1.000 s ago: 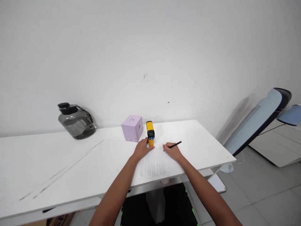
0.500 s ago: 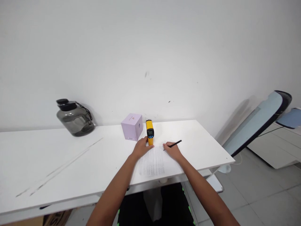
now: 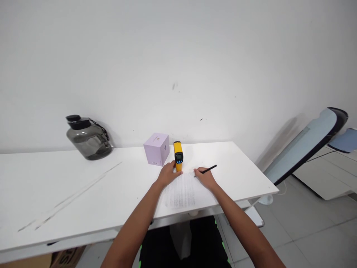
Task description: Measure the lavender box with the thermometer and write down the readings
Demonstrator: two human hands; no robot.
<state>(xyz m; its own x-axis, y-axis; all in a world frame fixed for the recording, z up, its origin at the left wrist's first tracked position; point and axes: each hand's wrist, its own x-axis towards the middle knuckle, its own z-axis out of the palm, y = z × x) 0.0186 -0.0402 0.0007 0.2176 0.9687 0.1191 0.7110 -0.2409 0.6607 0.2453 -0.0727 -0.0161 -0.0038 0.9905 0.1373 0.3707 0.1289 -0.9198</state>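
Still pen and yellow device in hands, nib perhaps unmoved

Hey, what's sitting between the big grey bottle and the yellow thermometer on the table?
The light purple box. In the head view, it stands between the bottle and the thermometer, much nearer the thermometer.

The cardboard carton, near left below the desk, bears a legible large "S"; adjoining lettering is unclear. Markings on the lavender box, bottle strap and paper sheet are illegible.
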